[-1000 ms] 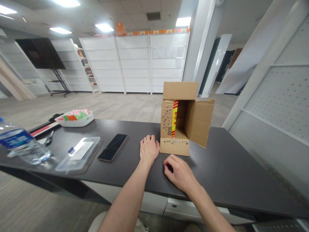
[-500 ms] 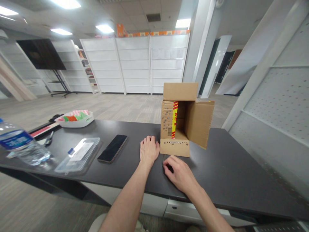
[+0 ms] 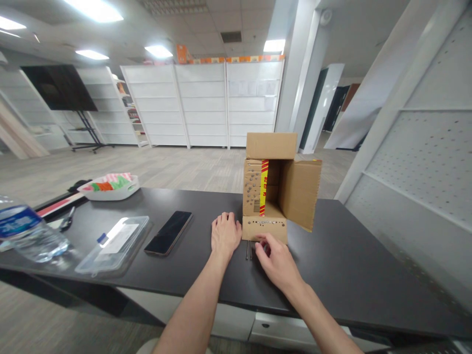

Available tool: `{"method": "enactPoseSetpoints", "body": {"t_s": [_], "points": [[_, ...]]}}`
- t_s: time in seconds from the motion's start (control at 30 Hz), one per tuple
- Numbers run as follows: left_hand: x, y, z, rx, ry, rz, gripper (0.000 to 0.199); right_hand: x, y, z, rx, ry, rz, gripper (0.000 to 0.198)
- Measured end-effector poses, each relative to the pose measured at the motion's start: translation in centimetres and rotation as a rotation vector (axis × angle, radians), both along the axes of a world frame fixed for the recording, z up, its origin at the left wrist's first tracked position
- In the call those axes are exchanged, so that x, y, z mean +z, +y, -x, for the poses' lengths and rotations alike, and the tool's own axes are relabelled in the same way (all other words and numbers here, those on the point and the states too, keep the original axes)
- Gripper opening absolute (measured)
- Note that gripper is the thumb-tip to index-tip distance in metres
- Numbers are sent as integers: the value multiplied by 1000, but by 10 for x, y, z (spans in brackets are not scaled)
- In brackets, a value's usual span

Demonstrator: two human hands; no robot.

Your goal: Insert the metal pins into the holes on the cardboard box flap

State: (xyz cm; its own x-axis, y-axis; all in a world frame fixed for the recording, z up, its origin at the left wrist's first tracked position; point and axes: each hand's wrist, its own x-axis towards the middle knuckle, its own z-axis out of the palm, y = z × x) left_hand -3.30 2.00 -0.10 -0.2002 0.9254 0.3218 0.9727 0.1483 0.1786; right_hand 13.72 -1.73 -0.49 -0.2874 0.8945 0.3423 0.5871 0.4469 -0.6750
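Observation:
A cardboard box (image 3: 252, 189) stands on the dark table, its open side towards me. Small round metal heads dot its left side and its lower front flap (image 3: 263, 234). Beside the box's lower left corner, my left hand (image 3: 225, 233) rests palm down on the tabletop, empty, with fingers stretched forward. Two thin metal nails or screws (image 3: 249, 250) lie side by side in front of the flap. My right hand (image 3: 275, 254) hovers just right of them, over the flap's front edge. Its thumb and forefinger are bent with a gap between them, and nothing shows in them.
To the left lie a black phone (image 3: 168, 233) and a clear plastic case (image 3: 112, 246). A water bottle (image 3: 29, 231) is at the far left. Behind is a white basket (image 3: 110, 193) with colourful contents. A perforated white panel (image 3: 424, 162) rises on the right.
My right hand has let go of a thin metal piece and drawn slightly right and forward. Two such pieces now show on the table. My left hand stays beside the box.

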Motion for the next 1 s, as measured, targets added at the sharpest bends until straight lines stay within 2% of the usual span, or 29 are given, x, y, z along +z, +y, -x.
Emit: {"method": "enactPoseSetpoints", "body": {"t_s": [0.2, 0.4, 0.63, 1.0], "points": [[1, -1, -1, -3, -5, 5, 25, 12, 25, 1, -43, -19, 88, 29], [1, -1, -1, -6, -9, -9, 24, 26, 44, 7, -67, -137, 116, 25], [3, -2, -1, 4, -5, 6, 23, 33, 49, 12, -86, -297, 120, 23], [4, -2, -2, 9, -15, 20, 24, 34, 55, 19, -151, -333, 102, 15]]}}
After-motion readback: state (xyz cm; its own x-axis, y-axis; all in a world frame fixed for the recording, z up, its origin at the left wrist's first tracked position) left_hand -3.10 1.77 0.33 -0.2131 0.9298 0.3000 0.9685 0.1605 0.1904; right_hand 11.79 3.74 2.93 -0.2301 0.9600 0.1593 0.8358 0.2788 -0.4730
